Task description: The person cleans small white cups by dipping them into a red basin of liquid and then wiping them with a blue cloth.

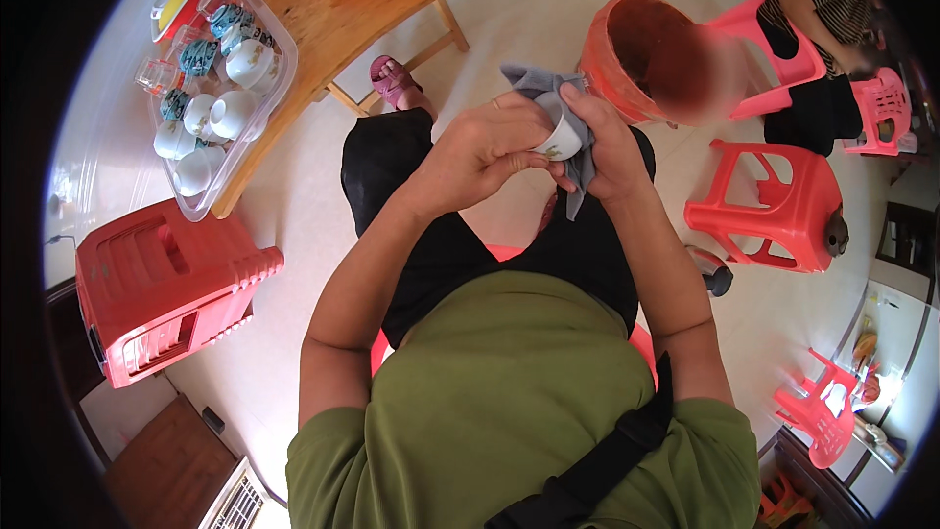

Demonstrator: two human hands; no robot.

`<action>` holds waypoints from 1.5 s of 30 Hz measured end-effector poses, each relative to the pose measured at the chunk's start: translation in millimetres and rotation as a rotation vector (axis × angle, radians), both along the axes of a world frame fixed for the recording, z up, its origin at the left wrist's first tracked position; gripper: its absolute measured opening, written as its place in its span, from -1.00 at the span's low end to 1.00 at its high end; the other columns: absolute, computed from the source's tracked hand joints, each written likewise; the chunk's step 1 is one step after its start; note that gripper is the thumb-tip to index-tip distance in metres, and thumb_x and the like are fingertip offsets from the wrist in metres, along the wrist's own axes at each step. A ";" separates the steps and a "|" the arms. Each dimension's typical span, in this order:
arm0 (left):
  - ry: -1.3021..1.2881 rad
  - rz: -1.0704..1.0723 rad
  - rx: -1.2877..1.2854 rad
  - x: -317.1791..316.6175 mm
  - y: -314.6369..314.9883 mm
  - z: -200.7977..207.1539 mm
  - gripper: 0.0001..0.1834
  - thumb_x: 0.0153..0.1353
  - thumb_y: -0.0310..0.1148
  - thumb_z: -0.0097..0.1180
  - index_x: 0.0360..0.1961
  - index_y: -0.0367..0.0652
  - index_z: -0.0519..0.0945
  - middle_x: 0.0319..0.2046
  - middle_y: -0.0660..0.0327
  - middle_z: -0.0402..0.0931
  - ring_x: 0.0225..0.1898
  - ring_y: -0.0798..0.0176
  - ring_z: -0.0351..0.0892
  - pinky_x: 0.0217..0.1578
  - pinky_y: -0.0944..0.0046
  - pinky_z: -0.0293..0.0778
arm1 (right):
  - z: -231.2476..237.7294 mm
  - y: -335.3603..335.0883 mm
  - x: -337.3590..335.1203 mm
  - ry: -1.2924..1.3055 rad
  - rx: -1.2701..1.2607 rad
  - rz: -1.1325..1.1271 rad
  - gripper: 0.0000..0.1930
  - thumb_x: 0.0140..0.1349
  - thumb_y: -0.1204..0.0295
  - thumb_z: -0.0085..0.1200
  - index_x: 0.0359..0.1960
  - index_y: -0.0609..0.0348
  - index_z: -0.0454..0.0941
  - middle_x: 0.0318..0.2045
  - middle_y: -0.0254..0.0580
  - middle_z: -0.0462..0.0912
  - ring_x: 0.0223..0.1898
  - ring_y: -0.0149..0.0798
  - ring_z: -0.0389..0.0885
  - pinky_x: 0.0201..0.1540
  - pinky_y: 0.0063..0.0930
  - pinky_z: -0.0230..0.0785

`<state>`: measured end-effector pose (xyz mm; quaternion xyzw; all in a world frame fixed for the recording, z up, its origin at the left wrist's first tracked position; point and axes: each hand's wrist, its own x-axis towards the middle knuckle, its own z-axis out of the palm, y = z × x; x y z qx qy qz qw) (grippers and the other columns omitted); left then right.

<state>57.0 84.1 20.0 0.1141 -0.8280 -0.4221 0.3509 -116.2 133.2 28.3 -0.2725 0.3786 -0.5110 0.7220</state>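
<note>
Teacup (562,133), small, white, glazed, sits above the seated person's lap, left hand (487,142) closed round its wall, right hand (609,145) gripping grey cloth (578,152) against it; looks light, slippery, chippable, best held by the body.

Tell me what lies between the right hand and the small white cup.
A grey cloth lies between them: the right hand presses it around the small white cup, which the left hand grips from the other side. The head view shows this.
</note>
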 end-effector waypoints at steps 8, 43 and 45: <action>0.011 0.092 0.679 -5.0 12.5 -5.2 -0.88 0.07 -0.58 0.14 -0.33 -0.32 0.53 -0.50 0.12 0.43 -0.44 0.12 0.43 -0.35 0.26 0.42 | -30.7 -1.5 11.6 0.793 -0.637 -0.455 -0.71 0.25 0.26 0.01 -0.16 0.25 0.49 -0.58 -0.21 0.54 -0.72 -0.43 0.47 -0.69 -0.64 0.30; -0.104 0.070 -0.111 -4.5 14.2 -19.2 -0.73 -0.12 -0.67 0.17 -0.30 -0.27 0.57 -0.32 0.08 0.55 -0.16 0.01 0.50 -0.19 0.22 0.45 | -24.8 18.8 4.9 -0.015 0.126 -0.169 -0.65 0.30 0.20 -0.10 -0.23 0.32 0.47 -0.59 -0.16 0.53 -0.74 -0.31 0.45 -0.74 -0.53 0.30; -0.095 0.098 -0.087 -6.6 17.6 -22.6 -0.77 -0.08 -0.66 0.16 -0.32 -0.27 0.57 -0.33 0.09 0.55 -0.19 0.05 0.52 -0.21 0.22 0.46 | -24.2 17.7 2.3 -0.021 0.205 -0.146 -0.65 0.31 0.19 -0.10 -0.24 0.31 0.46 -0.60 -0.18 0.52 -0.75 -0.33 0.45 -0.76 -0.53 0.29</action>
